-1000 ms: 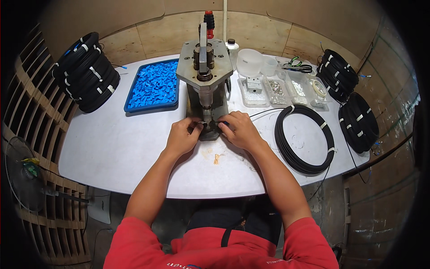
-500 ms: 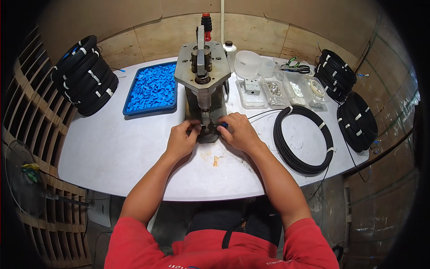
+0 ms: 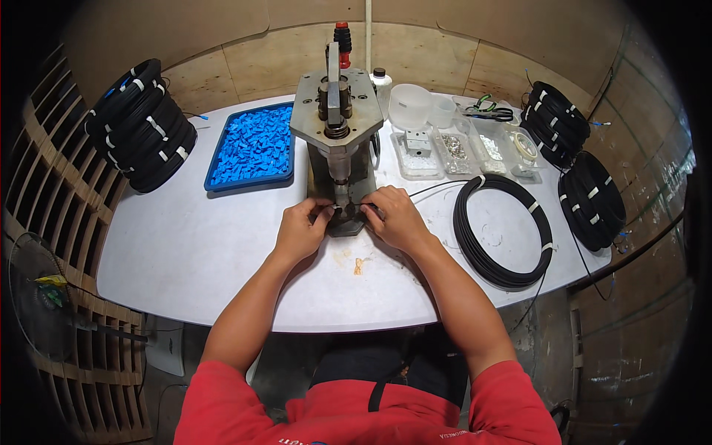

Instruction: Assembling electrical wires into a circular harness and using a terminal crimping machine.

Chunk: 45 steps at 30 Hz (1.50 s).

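Black cable (image 3: 437,186), one: from the coil (image 3: 463,237) at 3 o'clock of the press ram (image 3: 340,167), entering the right hand (image 3: 398,220). Right hand, one: at 4 o'clock, thumb and fingers pinched on the cable. Left hand (image 3: 300,228), one: at 8 o'clock, fingertips beside the ram; whether they grip anything, I cannot tell. Handling note, my judgement from afar: I would hold the cable straight and steady, fingertips clear of the ram.

A white table (image 3: 185,252) bears a metal press (image 3: 337,132), blue tray (image 3: 248,183) and black cable coils (image 3: 466,245).
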Tool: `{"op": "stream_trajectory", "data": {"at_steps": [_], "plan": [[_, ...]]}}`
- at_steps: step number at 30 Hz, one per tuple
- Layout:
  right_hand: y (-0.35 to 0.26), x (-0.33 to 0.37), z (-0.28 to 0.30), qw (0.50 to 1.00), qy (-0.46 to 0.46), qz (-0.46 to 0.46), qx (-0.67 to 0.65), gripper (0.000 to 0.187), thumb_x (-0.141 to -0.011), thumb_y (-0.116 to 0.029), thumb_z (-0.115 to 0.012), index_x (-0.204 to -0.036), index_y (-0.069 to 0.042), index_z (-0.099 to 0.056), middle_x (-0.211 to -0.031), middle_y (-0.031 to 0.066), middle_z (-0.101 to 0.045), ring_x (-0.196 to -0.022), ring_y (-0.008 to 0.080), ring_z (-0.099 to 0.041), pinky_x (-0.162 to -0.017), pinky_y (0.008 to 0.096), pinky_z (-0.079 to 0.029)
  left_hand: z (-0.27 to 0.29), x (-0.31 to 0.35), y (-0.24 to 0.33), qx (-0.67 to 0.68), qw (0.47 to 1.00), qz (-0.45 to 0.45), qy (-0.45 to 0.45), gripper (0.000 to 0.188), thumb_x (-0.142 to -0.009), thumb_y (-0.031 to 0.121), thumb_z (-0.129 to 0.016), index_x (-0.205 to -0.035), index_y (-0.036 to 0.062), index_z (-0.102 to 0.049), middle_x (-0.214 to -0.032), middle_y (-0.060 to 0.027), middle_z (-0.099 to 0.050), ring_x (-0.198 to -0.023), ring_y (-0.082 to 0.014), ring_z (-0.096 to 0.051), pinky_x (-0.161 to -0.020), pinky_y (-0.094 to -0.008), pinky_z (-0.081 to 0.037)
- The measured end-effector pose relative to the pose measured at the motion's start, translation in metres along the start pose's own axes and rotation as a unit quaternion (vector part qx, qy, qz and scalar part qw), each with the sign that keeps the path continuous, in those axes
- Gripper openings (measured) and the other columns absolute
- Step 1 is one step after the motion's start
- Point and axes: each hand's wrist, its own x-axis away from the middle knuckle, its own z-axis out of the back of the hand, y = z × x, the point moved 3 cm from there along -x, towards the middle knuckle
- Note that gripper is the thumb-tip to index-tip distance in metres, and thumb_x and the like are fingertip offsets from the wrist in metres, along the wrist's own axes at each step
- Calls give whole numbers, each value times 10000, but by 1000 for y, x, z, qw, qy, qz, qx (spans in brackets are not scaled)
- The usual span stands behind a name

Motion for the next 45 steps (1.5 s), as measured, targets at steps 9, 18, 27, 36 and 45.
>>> {"op": "stream_trajectory", "data": {"at_steps": [9, 18, 27, 36, 45], "plan": [[-1, 0, 0, 999, 2, -14, -43, 113, -914, -120, -740, -1010, -62, -734, -907, 132, -682, -842, 349, -663, -779, 436, -538, -1, -1, -3, 10, 1000, -8, 9, 251, -974, 177, -709, -1114, -25, -760, -882, -190, -774, -765, -239, -747, -712, -348, -575], [-2, -1, -1, 1000, 1, -7, -31, 84, -930, -135, -725, -968, -61, -729, -903, 128, -688, -856, 354, -664, -810, 431, -523, -1, -1, -5, 16, 1000, -5, 9, 247, -974, 166, -701, -1109, -33, -756, -878, -194, -773, -773, -232, -754, -712, -341, -581], [-1, 0, -1, 999, -18, -31, -37, 98, -936, -145, -719, -982, -59, -723, -886, 136, -691, -825, 363, -666, -794, 437, -522, -2, -1, -6, 31, 1000, 1, 5, 236, -979, 140, -689, -1111, -45, -750, -882, -176, -780, -785, -217, -758, -717, -329, -583], [0, 0, -1, 999, -18, -16, -42, 110, -932, -176, -729, -961, -69, -727, -878, 114, -682, -830, 341, -672, -771, 433, -514, -2, -1, -6, 39, 999, 1, -2, 231, -985, 122, -675, -1124, -50, -742, -895, -171, -784, -809, -207, -762, -741, -324, -588], [-1, 1, 0, 1000, -3, -3, -15, 96, -931, -168, -727, -952, -74, -727, -892, 88, -679, -893, 305, -659, -819, 424, -491, -3, -2, -7, 35, 999, 1, 0, 227, -984, 134, -681, -1104, -46, -748, -864, -176, -778, -782, -214, -760, -725, -332, -586]]}}
